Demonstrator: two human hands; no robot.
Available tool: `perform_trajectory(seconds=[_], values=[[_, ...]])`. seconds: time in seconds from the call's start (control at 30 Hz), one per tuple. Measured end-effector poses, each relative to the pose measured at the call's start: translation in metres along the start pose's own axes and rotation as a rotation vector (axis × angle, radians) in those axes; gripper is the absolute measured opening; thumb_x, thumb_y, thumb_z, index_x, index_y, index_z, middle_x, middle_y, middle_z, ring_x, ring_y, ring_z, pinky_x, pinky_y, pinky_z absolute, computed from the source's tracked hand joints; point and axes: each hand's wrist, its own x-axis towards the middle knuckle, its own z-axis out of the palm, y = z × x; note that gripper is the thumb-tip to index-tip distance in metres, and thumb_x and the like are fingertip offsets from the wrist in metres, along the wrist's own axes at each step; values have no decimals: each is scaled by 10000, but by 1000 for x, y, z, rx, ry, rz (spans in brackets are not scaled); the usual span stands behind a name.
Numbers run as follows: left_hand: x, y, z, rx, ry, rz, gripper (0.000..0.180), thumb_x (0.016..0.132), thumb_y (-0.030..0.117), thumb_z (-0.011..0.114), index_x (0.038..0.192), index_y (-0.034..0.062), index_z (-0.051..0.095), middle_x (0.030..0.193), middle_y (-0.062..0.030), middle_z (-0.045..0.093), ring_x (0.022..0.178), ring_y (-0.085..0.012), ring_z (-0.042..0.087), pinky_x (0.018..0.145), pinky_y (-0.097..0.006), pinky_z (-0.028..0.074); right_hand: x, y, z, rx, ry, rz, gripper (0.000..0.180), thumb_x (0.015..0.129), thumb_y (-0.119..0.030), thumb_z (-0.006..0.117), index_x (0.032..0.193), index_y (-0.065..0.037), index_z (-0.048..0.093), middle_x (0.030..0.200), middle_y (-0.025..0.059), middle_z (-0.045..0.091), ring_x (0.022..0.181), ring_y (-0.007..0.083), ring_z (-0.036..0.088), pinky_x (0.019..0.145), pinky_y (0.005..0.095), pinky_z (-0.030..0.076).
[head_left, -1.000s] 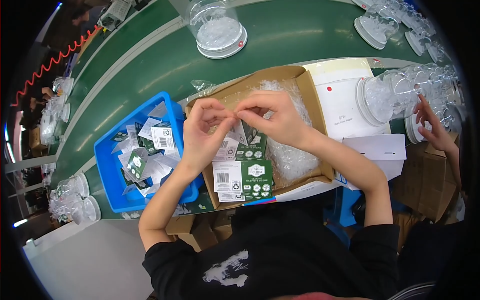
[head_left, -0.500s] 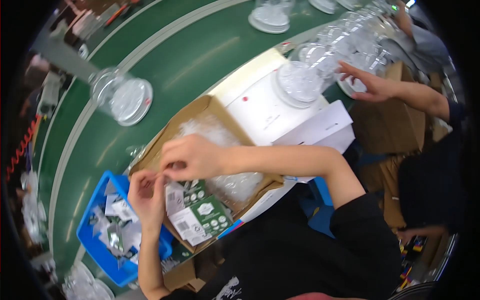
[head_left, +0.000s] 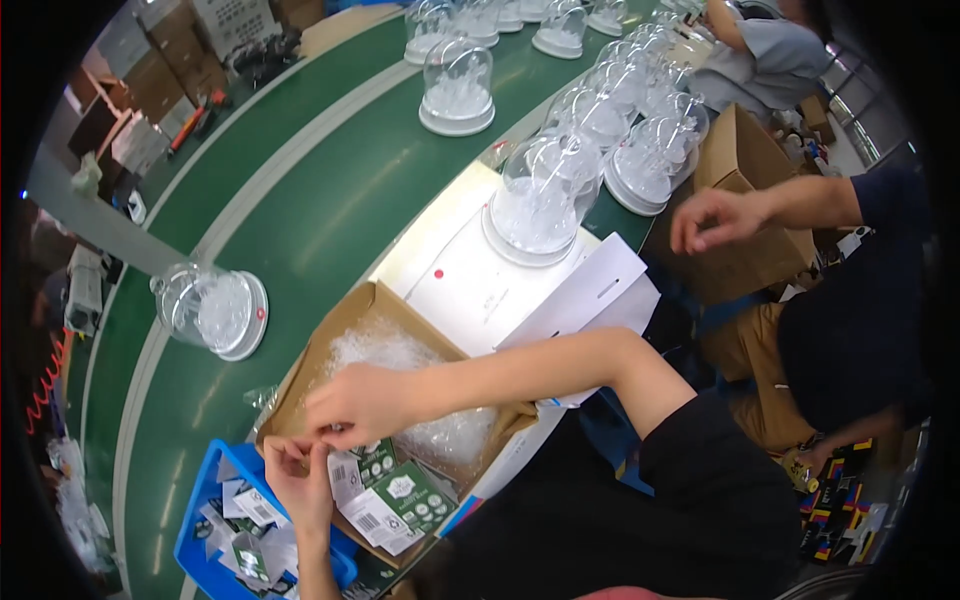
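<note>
Green tabletop point(head_left: 330, 195): fills most of your view, bent at the rim. Since the last frame, your view has swung further right, so more of the rows of domes shows and your work sits lower.

White flat box point(head_left: 450, 250): on your right of the tray; a clear dome point(head_left: 535, 205) stands on its far end. Second dome point(head_left: 220, 312) lies tilted in view, well apart from your work.

Cardboard tray point(head_left: 400, 310): directly under your hands, clear plastic wrap point(head_left: 375, 345) heaped inside. Blue bin point(head_left: 195, 535): beside it on your left, holding loose cards.

Co-worker's hand point(head_left: 720, 218): now drawn back from the domes, fingers curled, apart from your work.

Your right hand point(head_left: 365, 405): fingers curled inward over the tray, meeting the tips of your left hand point(head_left: 300, 490), which points up with thumb and fingers bent together. Whether anything small is gripped between them, cannot tell; fingertips partly hidden. This meeting of tips is unchanged from the last frame; judged from that, the fine fingertip work has not moved on.

Green-and-white cards point(head_left: 400, 500): stacked in the tray's near end, just beside your left hand; no grasp on them visible.
</note>
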Motion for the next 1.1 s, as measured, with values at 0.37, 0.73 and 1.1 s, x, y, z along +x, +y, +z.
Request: perform_trajectory(seconds=[0.37,0.73,1.1], values=[[1,2,-1,-40,19,-12,307,831,-59,668,834,61,386,810,-52,577,747,-95,554,704,-207,450,0,-1,-3,73,-17,34,115,771,-163,666,840,-76,637,790,80,615,707,291,620,595,391,484],[12,16,13,148,-66,145,504,756,14,736,1198,-2,493,1125,-120,577,967,-195,622,827,-300,520,3,-6,-7,527,104,436,79,902,-57,608,939,12,602,869,79,683,757,112,661,631,238,532],[34,58,-57,278,19,370,245,823,-26,636,1048,6,547,894,-150,677,865,-240,694,749,-310,529,81,-26,-17,339,-5,395,122,919,-129,614,973,-21,628,895,30,660,774,64,600,627,205,481]])
